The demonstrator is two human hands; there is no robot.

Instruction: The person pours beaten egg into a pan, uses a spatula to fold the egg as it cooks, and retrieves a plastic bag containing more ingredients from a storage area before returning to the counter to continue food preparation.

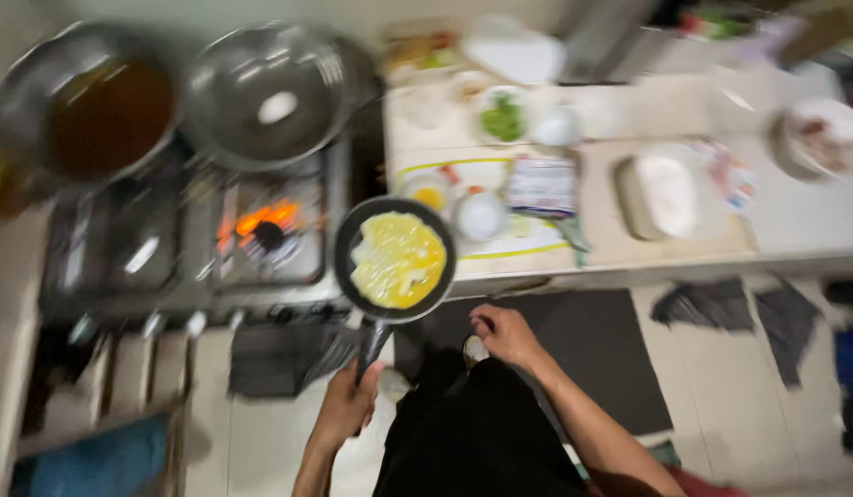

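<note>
Pan (395, 260) past counter edge (574, 271), left hand (348, 405) gripping

My view is dim and smeared with motion blur throughout, the brightest spots being the orange burner flame (265, 221), glare on the pale counter (795, 216) and the wok (270, 92), while the floor lies in shadow.

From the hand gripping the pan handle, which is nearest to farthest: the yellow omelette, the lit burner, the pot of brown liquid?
1. Yellow omelette, in the black frying pan just above the left hand.
2. Lit burner, upper left.
3. Pot of brown liquid, far upper left.
</note>
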